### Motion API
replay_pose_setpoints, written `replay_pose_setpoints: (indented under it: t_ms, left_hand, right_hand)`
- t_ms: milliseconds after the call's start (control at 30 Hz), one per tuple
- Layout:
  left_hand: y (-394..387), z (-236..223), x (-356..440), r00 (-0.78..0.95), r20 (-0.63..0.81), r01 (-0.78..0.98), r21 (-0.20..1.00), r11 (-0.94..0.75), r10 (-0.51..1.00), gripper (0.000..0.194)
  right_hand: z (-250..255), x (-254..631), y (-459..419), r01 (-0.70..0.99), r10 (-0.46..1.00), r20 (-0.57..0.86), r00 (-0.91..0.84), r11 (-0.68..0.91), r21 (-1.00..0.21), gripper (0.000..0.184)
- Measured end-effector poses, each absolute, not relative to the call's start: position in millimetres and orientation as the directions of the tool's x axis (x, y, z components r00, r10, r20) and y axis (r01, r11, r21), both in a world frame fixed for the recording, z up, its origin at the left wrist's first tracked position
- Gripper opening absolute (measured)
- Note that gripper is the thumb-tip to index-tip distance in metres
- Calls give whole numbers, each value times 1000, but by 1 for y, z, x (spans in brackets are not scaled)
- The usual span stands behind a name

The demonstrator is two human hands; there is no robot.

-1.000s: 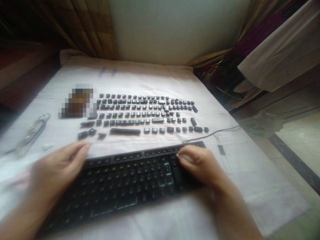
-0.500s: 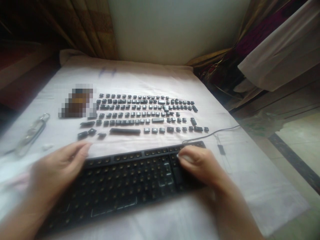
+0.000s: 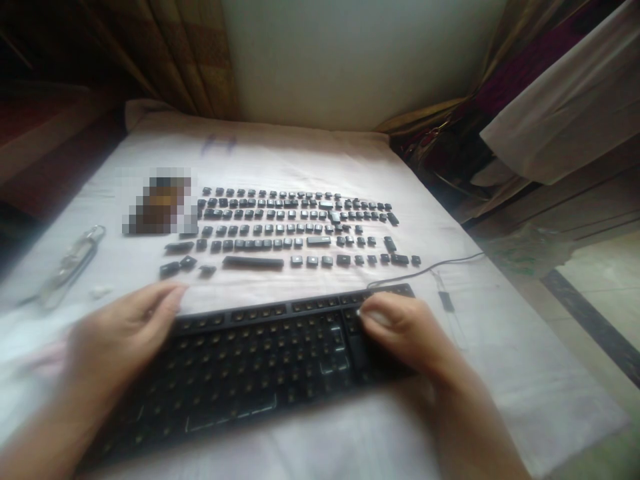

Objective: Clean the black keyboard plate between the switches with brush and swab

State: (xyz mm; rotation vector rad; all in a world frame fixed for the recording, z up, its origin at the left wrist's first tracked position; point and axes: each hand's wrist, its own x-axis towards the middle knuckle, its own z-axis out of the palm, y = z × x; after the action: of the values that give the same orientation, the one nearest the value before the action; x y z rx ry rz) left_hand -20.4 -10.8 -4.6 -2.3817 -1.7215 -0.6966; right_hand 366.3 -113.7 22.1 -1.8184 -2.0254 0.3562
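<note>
A black keyboard base (image 3: 250,360) with its keycaps removed lies across the near part of a white cloth. My left hand (image 3: 107,347) grips its left end, fingers curled over the far edge. My right hand (image 3: 400,333) rests on the right section, fingers bent onto the bare switch area. Whether it pinches something small I cannot tell. Beyond the keyboard, several loose black keycaps (image 3: 295,230) lie in neat rows, with the long space bar (image 3: 253,263) in the front row.
The keyboard cable (image 3: 430,267) runs off to the right over the white cloth (image 3: 280,160). A metal tool (image 3: 70,263) and a small white bit (image 3: 100,291) lie at the left. Curtains and a wall stand behind; the table drops off at right.
Both hands and the keyboard stay put. The view has shifted slightly, so everything sits a little further right and lower in the picture.
</note>
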Motion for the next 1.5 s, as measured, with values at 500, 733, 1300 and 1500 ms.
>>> replay_pose_setpoints:
  t_ms: [500,733,1300,1500]
  left_hand:
    - [-11,-5,-25,218,383,927,207,-313,898,30]
    - [-9,-4,-25,258,379,925,169,-341,889,30]
    - [-9,-5,-25,238,379,929,181,-324,894,31]
    - [-10,-7,-27,235,398,923,194,-331,887,30]
  right_hand:
    - [22,364,-113,899,992,106,-74,113,-424,13]
    - [33,378,-116,873,976,213,45,65,-483,15]
    - [34,379,-116,876,996,88,25,20,-482,13]
    - [32,378,-116,876,998,53,13,14,-481,14]
